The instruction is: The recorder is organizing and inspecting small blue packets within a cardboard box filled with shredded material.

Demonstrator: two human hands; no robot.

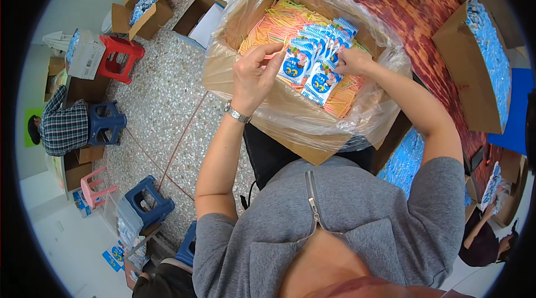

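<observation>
A large cardboard box (301, 151) lined with a clear plastic bag stands in front of me. It holds many thin pink, yellow and green sticks (268, 27). On top of them lies a fanned row of small blue-and-white packets (298, 59), with one packet (322, 82) nearer to me. My left hand (254, 72), wearing a metal watch, is at the left of the row, thumb and forefinger drawn together. Whatever is between those fingertips is too small to make out. My right hand (354, 62) has its fingers curled onto a packet at the row's right side.
On the right, a patterned red table (419, 30) bears an open carton (474, 83) full of blue packets. More packets (403, 158) lie below it. Red (118, 59) and blue stools (148, 202) stand on the left floor. Other people (66, 125) sit nearby.
</observation>
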